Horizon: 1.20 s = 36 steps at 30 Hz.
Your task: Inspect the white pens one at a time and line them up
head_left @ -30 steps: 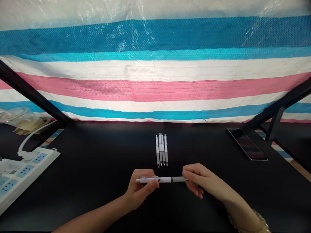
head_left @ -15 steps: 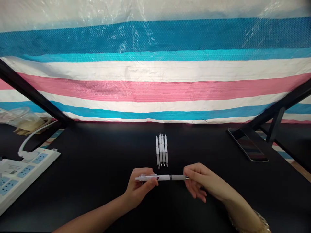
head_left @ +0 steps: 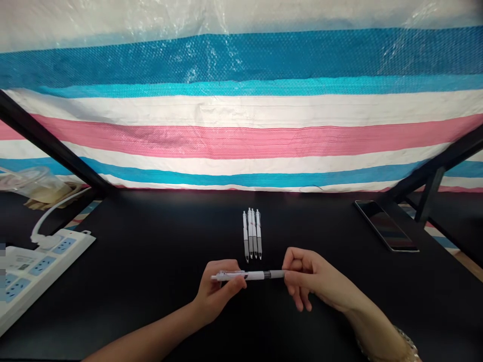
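Note:
A white and grey click pen (head_left: pixel 256 275) lies level between my two hands, above the black table. My left hand (head_left: pixel 221 284) pinches its clip end between thumb and fingers. At the other end, my right hand (head_left: pixel 305 276) has thumb and fingertips closed around the grey grip; the tip is hidden behind them. Its lower fingers hang loosely curled. Just beyond the held pen, several similar white pens (head_left: pixel 252 234) rest side by side on the table, tips toward me.
A smartphone (head_left: pixel 387 226) lies at the right on the black table (head_left: pixel 162 226). On the left sits a white power strip (head_left: pixel 75 241) with a plugged cable, and a clear plastic cup (head_left: pixel 33 181) behind it. Black frame bars (head_left: pixel 49 141) and a striped tarp (head_left: pixel 241 141) stand behind.
My right hand has shifted slightly left and up the pen's grip, and its fingers now cover the tip that showed before. My left hand keeps its hold almost unmoved.

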{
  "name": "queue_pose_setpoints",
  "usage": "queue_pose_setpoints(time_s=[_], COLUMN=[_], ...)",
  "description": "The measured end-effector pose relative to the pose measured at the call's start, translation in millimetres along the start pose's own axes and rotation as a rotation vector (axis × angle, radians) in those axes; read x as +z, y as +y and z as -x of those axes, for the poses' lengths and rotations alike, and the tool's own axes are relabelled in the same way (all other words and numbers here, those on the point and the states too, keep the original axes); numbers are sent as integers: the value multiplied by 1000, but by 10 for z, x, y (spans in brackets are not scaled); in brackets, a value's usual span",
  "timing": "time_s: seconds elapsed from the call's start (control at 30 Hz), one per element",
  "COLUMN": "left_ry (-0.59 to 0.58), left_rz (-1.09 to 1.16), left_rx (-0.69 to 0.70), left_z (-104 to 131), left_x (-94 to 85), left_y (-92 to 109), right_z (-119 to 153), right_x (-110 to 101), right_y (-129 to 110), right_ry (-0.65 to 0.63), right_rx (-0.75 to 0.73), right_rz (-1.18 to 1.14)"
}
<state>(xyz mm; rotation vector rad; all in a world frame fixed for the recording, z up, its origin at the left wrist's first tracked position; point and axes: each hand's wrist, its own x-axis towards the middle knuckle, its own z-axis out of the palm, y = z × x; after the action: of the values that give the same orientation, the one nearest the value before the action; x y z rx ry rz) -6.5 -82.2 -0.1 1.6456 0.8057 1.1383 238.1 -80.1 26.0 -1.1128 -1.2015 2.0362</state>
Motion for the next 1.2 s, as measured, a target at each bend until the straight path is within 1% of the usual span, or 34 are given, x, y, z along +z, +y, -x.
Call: queue_pose_setpoints(time_s=[0.17, 0.27, 0.43, 0.6, 0.67, 1.03, 1.1, 1.2], left_ry=[29, 72, 174, 223, 230, 200, 176, 108], left_rz=[14, 44, 95, 103, 104, 113, 116, 106], left_rx=[-60, -80, -127, -167, -178, -197, -206, -233], left_z=[-9, 15, 68, 79, 77, 63, 59, 48], left_x=[-19, -31, -49, -67, -69, -57, -55, -45], left_y=[13, -52, -195, -223, -215, -195, -177, -135], right_z=[4, 6, 12, 17, 14, -22, -28, -43], right_x=[-11, -16, -24, -57, -67, 4, 37, 97], right_y=[-56, -68, -66, -65, -58, -7, -1, 21], right_ry=[134, 159, 202, 300, 319, 249, 225, 166], right_rx=[-83, -101, -150, -219, -238, -212, -205, -223], right_rz=[-44, -75, -111, -192, -211, -187, -165, -72])
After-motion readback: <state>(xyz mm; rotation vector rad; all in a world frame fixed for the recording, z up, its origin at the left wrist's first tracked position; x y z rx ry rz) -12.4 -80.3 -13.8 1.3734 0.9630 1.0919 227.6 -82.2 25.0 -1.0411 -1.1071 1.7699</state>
